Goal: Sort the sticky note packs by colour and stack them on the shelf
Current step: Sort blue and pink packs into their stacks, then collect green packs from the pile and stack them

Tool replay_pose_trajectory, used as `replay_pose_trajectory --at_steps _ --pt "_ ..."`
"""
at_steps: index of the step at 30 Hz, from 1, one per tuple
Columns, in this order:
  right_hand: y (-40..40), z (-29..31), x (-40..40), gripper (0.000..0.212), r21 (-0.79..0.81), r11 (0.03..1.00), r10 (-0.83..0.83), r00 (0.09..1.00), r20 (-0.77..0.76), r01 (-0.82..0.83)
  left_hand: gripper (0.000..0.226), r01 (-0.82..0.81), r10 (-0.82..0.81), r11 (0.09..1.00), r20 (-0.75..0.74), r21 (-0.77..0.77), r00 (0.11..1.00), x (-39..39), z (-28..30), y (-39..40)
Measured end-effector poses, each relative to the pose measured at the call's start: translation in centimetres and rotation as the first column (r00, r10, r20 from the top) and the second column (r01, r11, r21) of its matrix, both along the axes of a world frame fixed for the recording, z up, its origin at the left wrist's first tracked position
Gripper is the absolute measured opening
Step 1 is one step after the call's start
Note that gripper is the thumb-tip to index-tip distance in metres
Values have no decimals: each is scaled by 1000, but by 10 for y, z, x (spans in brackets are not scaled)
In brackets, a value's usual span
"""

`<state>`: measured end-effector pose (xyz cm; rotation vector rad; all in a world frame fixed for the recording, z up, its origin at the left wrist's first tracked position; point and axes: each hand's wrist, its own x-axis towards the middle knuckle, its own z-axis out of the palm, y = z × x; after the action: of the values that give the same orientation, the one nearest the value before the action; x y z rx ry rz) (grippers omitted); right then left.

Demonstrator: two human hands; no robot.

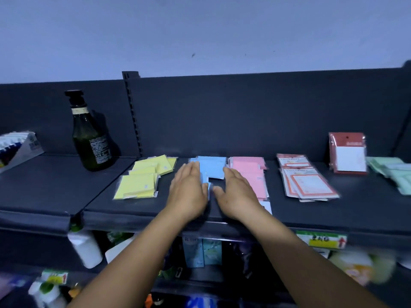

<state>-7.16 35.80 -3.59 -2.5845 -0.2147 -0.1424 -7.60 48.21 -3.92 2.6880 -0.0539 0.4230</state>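
Dark shelf [222,210]; left hand [188,192] and right hand [238,194] flat-fingered, flanking blue packs [212,166]

You face a dark shelving unit [333,210] with a dark back panel [244,112] and a slotted upright [133,112] left of centre. Above it runs a plain pale wall [200,30], bluish in dim light, with a few small marks. Below the shelf edge you see a lower shelf [200,276], crowded and blurred, and a green-and-yellow price tag [321,239] on the shelf lip.
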Motion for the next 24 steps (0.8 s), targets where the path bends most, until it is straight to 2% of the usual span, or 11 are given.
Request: replay_pose_trajectory --at_steps 6,15,24 --pt "-58 4 -12 63 -123 987 -104 995 -3 103 58 187 -186 973 -21 133 982 -3 3 -51" --pt "-173 0 -34 59 -160 943 -287 957 44 291 56 429 -433 888 -15 165 901 0 -2 -168" --pt "-321 -5 -67 63 -191 903 -395 919 -16 385 58 557 -553 810 -78 185 830 -9 -7 -312"
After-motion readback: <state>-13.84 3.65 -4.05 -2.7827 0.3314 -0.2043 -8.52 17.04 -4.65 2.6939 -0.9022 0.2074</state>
